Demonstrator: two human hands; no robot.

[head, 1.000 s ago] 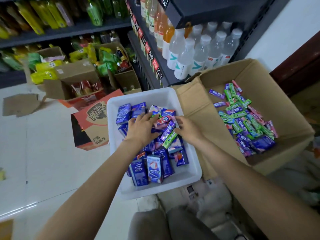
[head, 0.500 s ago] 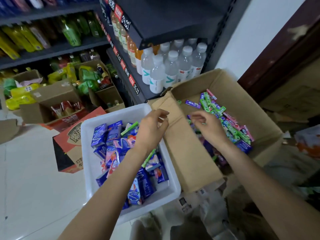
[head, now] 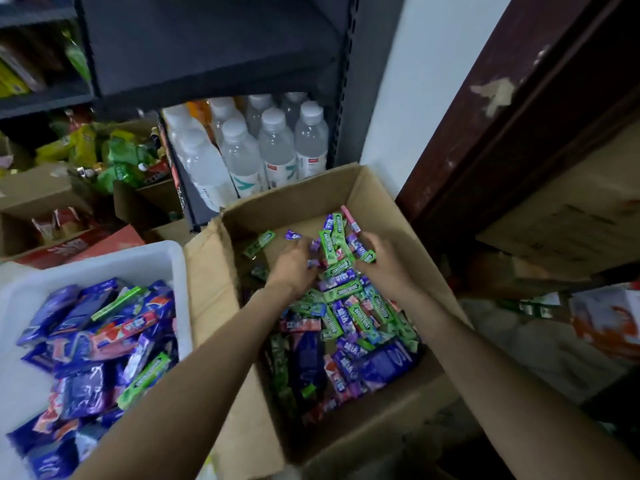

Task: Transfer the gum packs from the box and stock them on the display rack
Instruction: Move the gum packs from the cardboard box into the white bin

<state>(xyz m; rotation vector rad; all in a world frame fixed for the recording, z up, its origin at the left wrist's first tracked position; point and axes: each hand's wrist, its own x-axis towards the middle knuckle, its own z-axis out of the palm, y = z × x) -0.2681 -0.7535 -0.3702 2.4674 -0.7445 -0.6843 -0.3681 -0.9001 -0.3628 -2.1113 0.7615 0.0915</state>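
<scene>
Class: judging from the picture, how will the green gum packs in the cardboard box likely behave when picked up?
The green gum packs look like flat, stiff sticks, so probably light and unlikely to roll. Their glossy wrappers may slip, and they lie loosely heaped, so neighbours could shift.

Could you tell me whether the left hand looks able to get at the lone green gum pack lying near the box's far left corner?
Probably yes: the left hand is inside the open cardboard box, and nothing covers the green gum pack.
</scene>
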